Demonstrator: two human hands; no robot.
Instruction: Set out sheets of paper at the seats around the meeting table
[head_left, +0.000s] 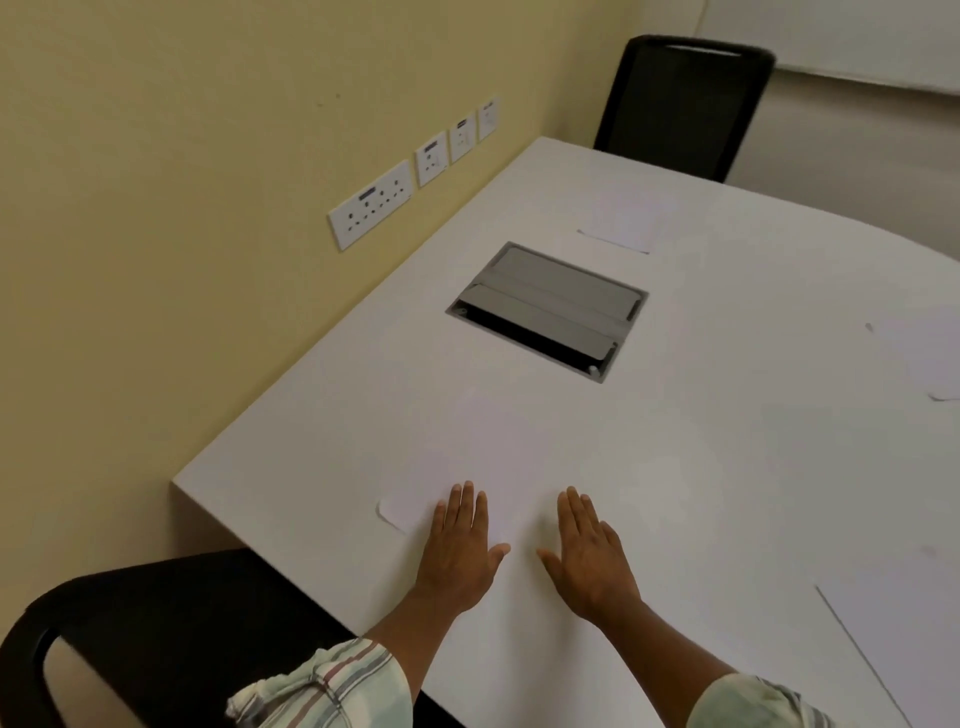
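Both hands lay flat and open, gripping nothing: the left hand (460, 551) pressed a paper sheet (467, 467) at lower centre, the right hand (592, 558) beside it on the white table (727, 441).

Four sheets (462, 457) (white), two chairs (680, 104)

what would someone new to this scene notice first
Two hands, the left hand and right hand, lie flat and open on a sheet of paper at the near edge of the white table. Beyond them a grey cable hatch is sunk into the tabletop.
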